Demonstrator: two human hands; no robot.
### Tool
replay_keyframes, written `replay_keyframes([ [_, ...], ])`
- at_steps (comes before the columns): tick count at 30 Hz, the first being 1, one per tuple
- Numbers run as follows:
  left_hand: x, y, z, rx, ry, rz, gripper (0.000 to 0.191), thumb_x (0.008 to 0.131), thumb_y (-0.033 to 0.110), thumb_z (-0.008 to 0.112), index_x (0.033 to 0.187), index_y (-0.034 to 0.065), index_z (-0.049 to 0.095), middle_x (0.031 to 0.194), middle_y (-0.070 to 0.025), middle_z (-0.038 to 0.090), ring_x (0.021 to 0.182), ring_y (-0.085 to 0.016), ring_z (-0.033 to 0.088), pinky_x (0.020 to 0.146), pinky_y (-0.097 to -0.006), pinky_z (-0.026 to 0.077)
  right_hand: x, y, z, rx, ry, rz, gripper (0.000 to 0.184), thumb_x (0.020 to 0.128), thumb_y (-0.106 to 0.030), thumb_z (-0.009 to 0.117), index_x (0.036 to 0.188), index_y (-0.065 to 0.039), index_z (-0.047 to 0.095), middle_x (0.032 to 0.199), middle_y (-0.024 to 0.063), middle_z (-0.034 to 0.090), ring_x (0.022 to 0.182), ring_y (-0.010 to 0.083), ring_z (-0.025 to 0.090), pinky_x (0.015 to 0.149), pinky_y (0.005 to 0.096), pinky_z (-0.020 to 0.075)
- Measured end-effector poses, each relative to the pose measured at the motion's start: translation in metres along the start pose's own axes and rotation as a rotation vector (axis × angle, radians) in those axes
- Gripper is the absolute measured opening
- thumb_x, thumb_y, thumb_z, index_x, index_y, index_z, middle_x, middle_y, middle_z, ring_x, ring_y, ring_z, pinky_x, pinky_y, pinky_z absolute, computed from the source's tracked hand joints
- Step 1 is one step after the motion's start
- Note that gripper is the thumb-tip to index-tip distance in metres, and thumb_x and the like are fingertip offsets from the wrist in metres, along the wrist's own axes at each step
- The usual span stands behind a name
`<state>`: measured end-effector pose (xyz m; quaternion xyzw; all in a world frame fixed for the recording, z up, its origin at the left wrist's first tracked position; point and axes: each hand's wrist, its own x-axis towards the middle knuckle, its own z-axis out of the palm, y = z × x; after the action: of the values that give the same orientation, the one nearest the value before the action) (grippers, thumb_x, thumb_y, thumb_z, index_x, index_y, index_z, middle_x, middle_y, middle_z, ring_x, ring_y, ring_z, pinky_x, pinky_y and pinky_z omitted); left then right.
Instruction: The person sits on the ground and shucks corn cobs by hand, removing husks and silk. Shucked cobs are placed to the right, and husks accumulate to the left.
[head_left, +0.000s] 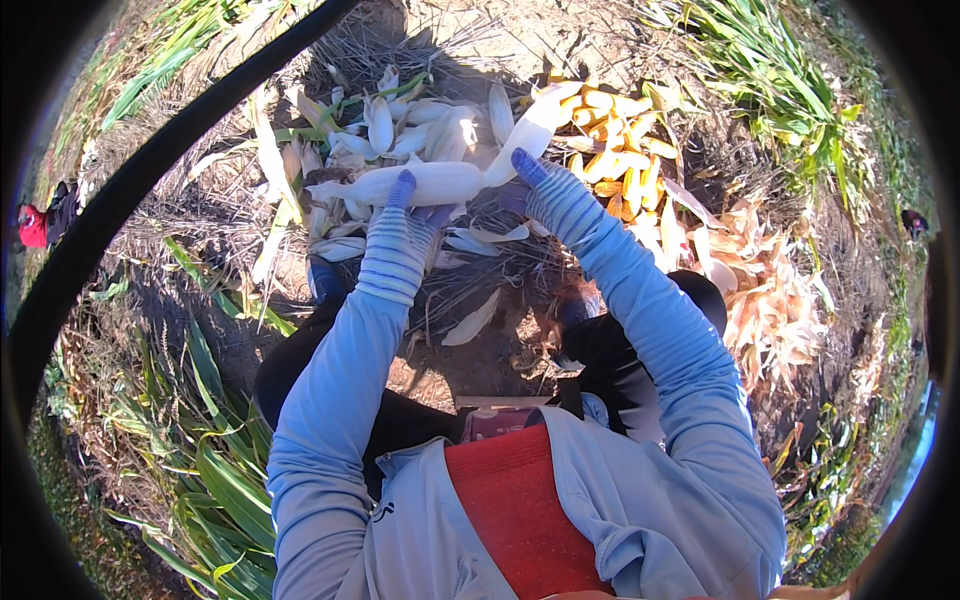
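My left hand (399, 229), in a striped knit glove, grips an ear of corn (442, 184) wrapped in pale husk, its thumb lying across the top. The ear lies nearly level, its stalk end to the left. From its right end a broad pale husk leaf (531, 127) stretches up and to the right. My right hand (553, 196), gloved alike, pinches this leaf close to the ear, thumb on top; its other fingers are mostly hidden. Just beyond the ear lies a heap of corn ears in their husks (409, 127).
Bare yellow corn cobs (622, 161) are piled at the right, above a heap of stripped dry husks (772, 300). Green corn leaves (232, 487) lie at lower left, more stalks (780, 75) at upper right. A dark curved bar (150, 157) crosses the left. A person in red (34, 225) is far left.
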<state>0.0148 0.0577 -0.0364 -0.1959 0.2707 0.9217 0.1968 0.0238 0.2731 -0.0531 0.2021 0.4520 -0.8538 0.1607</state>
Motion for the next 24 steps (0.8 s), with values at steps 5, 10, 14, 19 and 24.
replay_keyframes([
  [5, 0.008, -0.007, -0.011, 0.023, -0.045, -0.008, 0.057, 0.078, 0.013, 0.066, 0.123, 0.0044, 0.033, 0.118, -0.0188, 0.041, 0.111, -0.036, 0.045, 0.091, -0.0543, 0.044, -0.005, 0.016, 0.017, 0.042, -0.060, -0.199, 0.041, 0.085, -0.024, 0.058, 0.111, 0.005, 0.046, 0.107, 0.0185, 0.054, 0.103, 0.0313, 0.054, 0.090, 0.0486, 0.0449],
  [10, 0.012, -0.012, -0.017, -0.022, -0.072, -0.073, 0.059, 0.077, 0.015, 0.067, 0.124, 0.0068, 0.032, 0.119, -0.0177, 0.039, 0.112, -0.036, 0.044, 0.089, -0.0556, 0.045, -0.020, 0.005, 0.036, -0.112, -0.077, -0.356, 0.028, 0.089, -0.021, 0.053, 0.105, 0.002, 0.051, 0.093, 0.0114, 0.058, 0.090, 0.0241, 0.056, 0.086, 0.0431, 0.0467],
  [14, 0.014, -0.016, -0.016, 0.006, -0.089, -0.118, 0.059, 0.078, 0.018, 0.066, 0.125, 0.0098, 0.031, 0.119, -0.0172, 0.039, 0.110, -0.036, 0.045, 0.088, -0.0560, 0.045, -0.015, 0.007, 0.023, 0.318, -0.282, -0.272, 0.025, 0.090, -0.022, 0.050, 0.101, 0.001, 0.053, 0.081, 0.0057, 0.059, 0.074, 0.0159, 0.055, 0.079, 0.0345, 0.0476],
  [19, 0.025, -0.018, -0.031, 0.055, -0.040, -0.080, 0.065, 0.077, 0.018, 0.066, 0.130, 0.0156, 0.028, 0.119, -0.0134, 0.041, 0.107, -0.033, 0.048, 0.085, -0.0539, 0.047, -0.020, 0.000, 0.030, 0.111, -0.210, -0.175, 0.027, 0.089, -0.026, 0.052, 0.097, -0.001, 0.054, 0.077, 0.0032, 0.058, 0.064, 0.0115, 0.053, 0.068, 0.0268, 0.0489],
  [24, 0.034, -0.014, -0.036, 0.200, -0.017, 0.011, 0.072, 0.076, 0.018, 0.067, 0.134, 0.0177, 0.025, 0.117, -0.0088, 0.045, 0.103, -0.028, 0.050, 0.078, -0.0527, 0.049, -0.052, -0.005, 0.051, 0.066, -0.231, 0.039, 0.029, 0.085, -0.028, 0.058, 0.094, 0.000, 0.057, 0.079, 0.0048, 0.059, 0.057, 0.0113, 0.054, 0.060, 0.0258, 0.0498],
])
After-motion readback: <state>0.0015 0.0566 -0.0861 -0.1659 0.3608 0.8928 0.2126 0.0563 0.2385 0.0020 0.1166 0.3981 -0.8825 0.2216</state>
